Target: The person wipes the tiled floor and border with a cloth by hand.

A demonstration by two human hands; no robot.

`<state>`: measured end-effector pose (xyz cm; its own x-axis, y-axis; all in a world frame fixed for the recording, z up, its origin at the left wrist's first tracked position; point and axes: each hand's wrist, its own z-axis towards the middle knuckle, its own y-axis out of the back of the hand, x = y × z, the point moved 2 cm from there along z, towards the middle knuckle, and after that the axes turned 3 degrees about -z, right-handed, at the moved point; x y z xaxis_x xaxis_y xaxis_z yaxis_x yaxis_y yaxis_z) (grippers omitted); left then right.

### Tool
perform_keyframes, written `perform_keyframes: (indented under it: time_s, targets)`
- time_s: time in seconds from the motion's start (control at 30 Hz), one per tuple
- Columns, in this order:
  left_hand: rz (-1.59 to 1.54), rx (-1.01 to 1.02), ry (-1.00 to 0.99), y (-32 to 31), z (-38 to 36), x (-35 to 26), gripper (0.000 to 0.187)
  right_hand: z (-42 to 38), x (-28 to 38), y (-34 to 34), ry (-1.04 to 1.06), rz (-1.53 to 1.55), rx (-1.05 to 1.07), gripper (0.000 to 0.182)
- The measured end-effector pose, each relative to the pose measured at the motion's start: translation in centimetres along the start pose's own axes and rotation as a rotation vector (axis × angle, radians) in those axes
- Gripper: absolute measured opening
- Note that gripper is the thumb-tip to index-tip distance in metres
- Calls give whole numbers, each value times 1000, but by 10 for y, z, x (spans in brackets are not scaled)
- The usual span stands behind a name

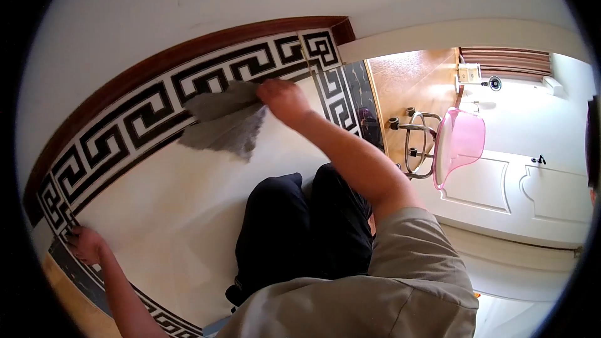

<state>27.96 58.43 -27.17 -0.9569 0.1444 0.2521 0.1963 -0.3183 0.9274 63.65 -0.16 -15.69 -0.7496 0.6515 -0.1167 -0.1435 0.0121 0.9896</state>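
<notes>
Room: pale walls and a white panelled door to the right of the floor panel; beyond the panel's far corner, warm wooden flooring runs into a brightly lit space.
Surface: large white glossy floor panel, framed by a black-and-white Greek-key border and a dark brown wooden skirting along its far edge.
Cloth: grey crumpled wiping cloth lies flat on the panel, just beside the key border, near the far corner.
Right hand: fingers closed down on the cloth's edge, pinching and pressing it to the panel.
Left hand: spread flat on the panel's near-left edge, over the border, holding nothing.
Progress: judging by the even shine, much of the white panel looks wiped already; the cloth sits at the far border, so the key pattern and corner seem to remain.
Nearby: translucent pink plastic basin rests on a metal wire stand, right of the panel's far corner.
Person: crouched on the panel, dark trousers, olive shirt.
</notes>
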Motion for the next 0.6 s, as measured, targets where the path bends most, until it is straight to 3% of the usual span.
perform_keyframes:
  time_s: [0.07,0.1,0.13,0.27,0.37,0.43,0.5,0.6]
  targets:
    - [-14,21,-7,3,2,1,56,-17,-39,-3,-96,-22,146,16]
    - [-23,32,-6,5,1,1,56,-29,-57,-5,-46,-165,70,15]
    - [-32,42,-2,9,0,-1,56,-32,-74,2,-139,-129,203,14]
    - [-170,66,18,-3,5,5,56,-51,-132,-11,-83,-311,136,11]
    - [-158,7,-54,10,0,2,59,-36,-119,10,-96,-210,268,13]
    - [-211,1,-67,40,-11,-9,60,-32,-107,4,-19,-194,233,14]
    - [-196,15,-57,15,-2,-2,60,-26,-90,0,38,-147,221,16]
    - [-92,31,-27,14,2,-2,55,-27,-86,6,73,24,23,18]
